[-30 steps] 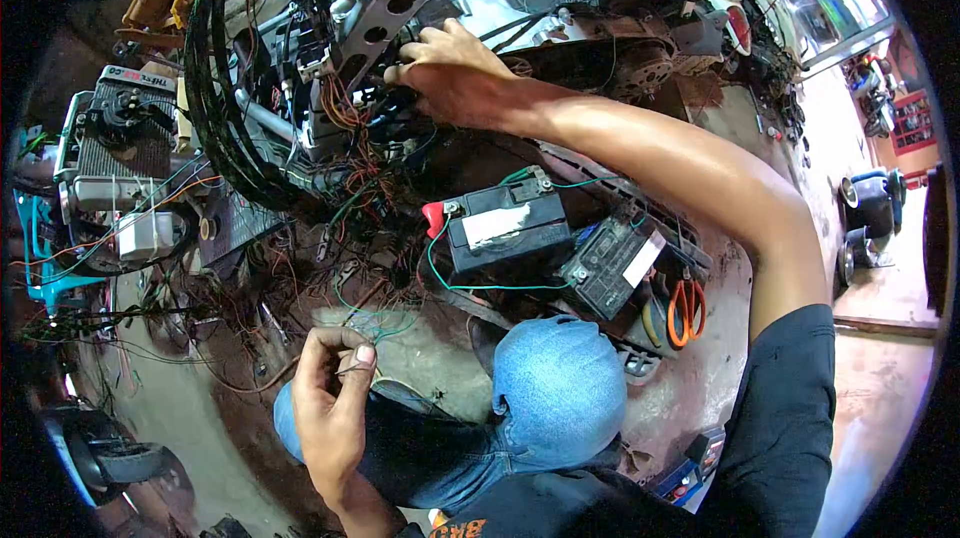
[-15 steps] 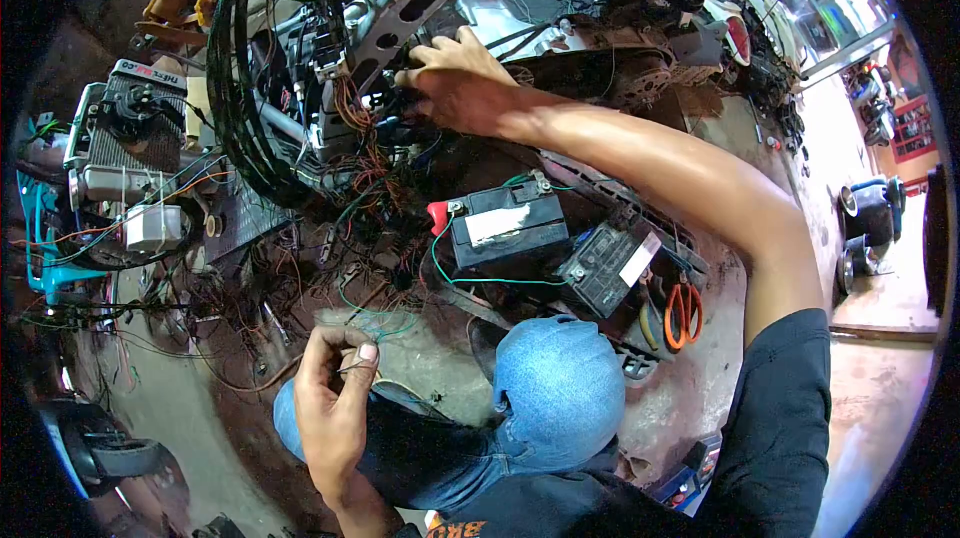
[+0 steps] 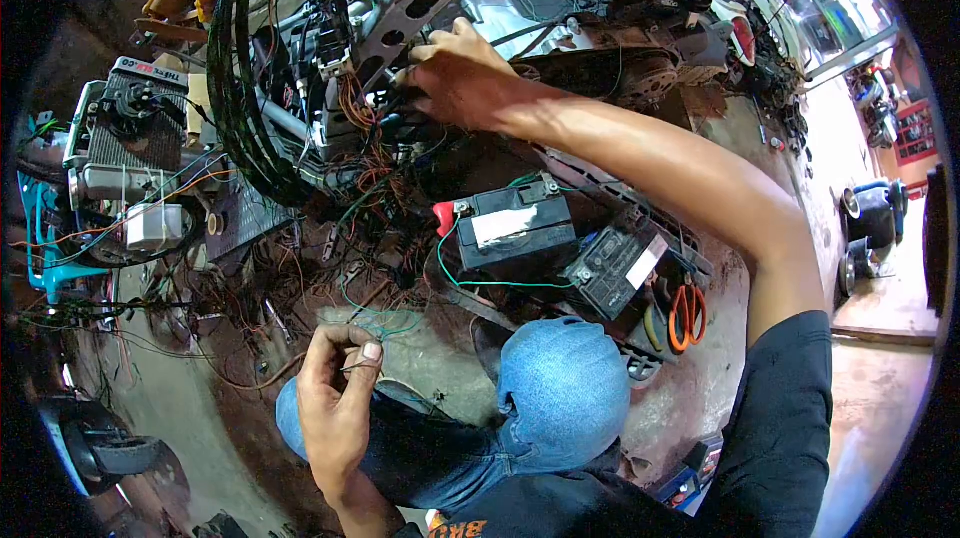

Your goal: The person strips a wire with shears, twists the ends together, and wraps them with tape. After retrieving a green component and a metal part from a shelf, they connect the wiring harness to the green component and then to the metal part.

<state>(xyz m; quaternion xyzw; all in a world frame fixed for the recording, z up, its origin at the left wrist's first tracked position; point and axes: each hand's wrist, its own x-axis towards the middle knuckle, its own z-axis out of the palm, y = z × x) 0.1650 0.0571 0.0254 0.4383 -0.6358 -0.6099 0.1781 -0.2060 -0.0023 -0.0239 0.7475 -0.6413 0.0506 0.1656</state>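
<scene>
On my single feed, the head camera, I take the battery with the red terminal cap [image 3: 525, 246] as my landmark. Below it and to its left, I see the person's left hand [image 3: 335, 408] with thumb and forefinger pinched together on a thin dark wire [image 3: 353, 367]; so that wire sits low and left of the battery, in front of the denim-covered knee [image 3: 565, 383]. Above the battery and a little to its left, the right hand [image 3: 455, 78] reaches in just beside a silver frame bar [image 3: 412, 23]. Its fingers are bent, but the tips are lost to me among dark parts, so I cannot tell whether it grasps anything. A tangle of orange wires [image 3: 372, 178] hangs up and left of the battery. Just right of the battery and slightly lower lies a second battery [image 3: 612, 275], and a green wire [image 3: 500, 284] runs in front of my landmark from its capped end towards that one. Farther right and lower, I make out an orange-handled tool [image 3: 674, 321] on the floor.
</scene>
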